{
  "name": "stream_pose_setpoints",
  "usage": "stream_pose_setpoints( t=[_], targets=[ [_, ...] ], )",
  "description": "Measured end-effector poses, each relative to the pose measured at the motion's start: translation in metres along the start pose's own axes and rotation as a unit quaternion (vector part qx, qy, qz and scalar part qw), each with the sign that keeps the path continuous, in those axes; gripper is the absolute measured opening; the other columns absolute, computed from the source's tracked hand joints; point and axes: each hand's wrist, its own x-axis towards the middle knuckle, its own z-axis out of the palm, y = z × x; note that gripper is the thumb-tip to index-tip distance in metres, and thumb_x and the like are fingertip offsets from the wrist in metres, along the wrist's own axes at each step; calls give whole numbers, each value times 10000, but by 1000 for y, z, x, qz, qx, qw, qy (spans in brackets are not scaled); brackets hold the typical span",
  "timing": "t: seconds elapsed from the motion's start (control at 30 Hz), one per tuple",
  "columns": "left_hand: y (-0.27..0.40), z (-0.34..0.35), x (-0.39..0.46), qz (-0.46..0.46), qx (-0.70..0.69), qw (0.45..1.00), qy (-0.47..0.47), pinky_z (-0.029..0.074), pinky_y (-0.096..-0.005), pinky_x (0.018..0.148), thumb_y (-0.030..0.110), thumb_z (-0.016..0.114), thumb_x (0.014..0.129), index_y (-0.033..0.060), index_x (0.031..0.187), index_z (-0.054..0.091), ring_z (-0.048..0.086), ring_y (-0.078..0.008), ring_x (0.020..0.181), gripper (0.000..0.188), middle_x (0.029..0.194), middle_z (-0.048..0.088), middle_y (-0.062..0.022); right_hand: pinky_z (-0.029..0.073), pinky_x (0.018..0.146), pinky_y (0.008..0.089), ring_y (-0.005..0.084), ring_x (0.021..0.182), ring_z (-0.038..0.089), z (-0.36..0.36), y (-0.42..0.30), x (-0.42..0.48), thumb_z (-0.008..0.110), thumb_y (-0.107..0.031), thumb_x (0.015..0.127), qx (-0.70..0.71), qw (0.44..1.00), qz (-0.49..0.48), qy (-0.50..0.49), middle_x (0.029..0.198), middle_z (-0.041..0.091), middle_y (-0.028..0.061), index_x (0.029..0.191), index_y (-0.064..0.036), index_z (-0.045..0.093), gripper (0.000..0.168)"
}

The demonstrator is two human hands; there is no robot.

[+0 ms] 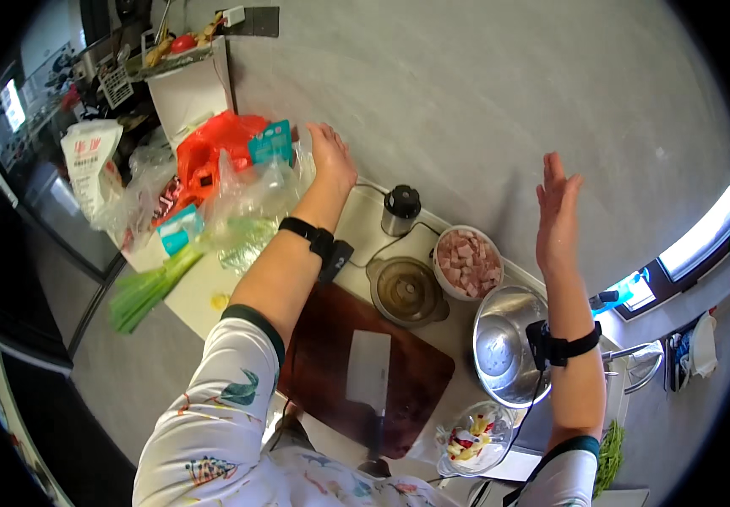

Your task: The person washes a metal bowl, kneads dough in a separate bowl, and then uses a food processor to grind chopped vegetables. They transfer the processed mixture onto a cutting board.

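Both arms are stretched out, each with a black strapped device on the wrist. My left hand [332, 155] is raised, fingers extended, holding nothing, beside plastic bags [257, 190]. My right hand [558, 209] is lifted in front of the wall with nothing in it, beyond a steel bowl [498, 339]. Between the arms, a cleaver [368, 367] lies flat on a dark red-brown cutting board [314, 342]. Behind the board stand a glass pot or bowl [406, 290], a white bowl of cubed raw meat [468, 263] and a small black-topped appliance [401, 209].
A glass bowl [476, 437] of cut pieces is near the board's right corner. Green onions [156, 288] overhang the counter's left edge, by a red plastic bag [203, 158]. A faucet [631, 355] and leafy greens [610, 459] are at right. A cord runs behind the glass pot.
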Motion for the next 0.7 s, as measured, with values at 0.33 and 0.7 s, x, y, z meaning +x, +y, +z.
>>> stream_pose_setpoints(
  t=[0.33,0.7],
  targets=[
    [30,47,42,9,62,996,-69,23,-362,1158,589,247,952,24,1475,32,3,-192,1441,799,1561,-6,-99,136,1148,378,247,1426,123,105,-8,68,143,-558,974,3,997,-66,32,1535,166,128,1458,-15,195,729],
    [29,202,67,-45,-78,930,-358,79,-324,1160,465,261,997,21,1474,82,70,-197,1434,676,1555,83,-79,271,1074,392,286,1307,318,115,-15,225,358,-375,967,-230,888,-348,192,1397,357,202,1358,24,362,559]
  ],
)
